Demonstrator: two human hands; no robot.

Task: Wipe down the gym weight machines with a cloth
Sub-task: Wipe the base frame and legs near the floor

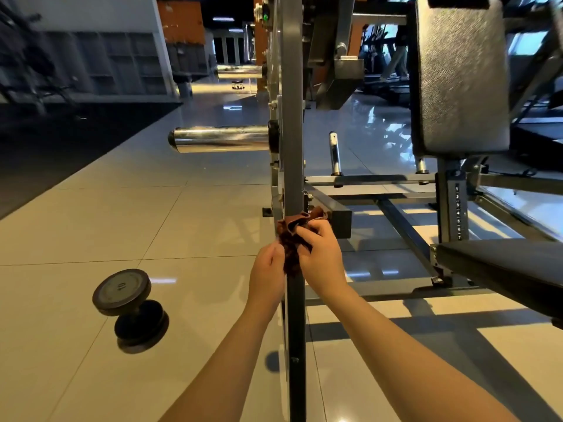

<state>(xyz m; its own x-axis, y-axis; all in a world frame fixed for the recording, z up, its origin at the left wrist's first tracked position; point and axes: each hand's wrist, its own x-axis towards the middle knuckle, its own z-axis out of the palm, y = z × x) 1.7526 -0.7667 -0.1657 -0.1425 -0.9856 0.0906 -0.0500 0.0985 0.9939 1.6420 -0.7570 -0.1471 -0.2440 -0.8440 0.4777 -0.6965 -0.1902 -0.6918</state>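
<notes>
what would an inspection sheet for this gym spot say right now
surface: glossy tiled floor, with a dark mat at far left.
job's things: brown cloth bunched against the machine's grey upright post, low down.
clutter: one black dumbbell on the floor, left of the post.
hands: left hand and right hand both hold the cloth, fingers curled on it, one on each side of the post.
cables: nothing clearly seen.
surroundings: chrome peg sticking out left of the post; grey back pad and black seat to the right; blurred equipment behind.
</notes>
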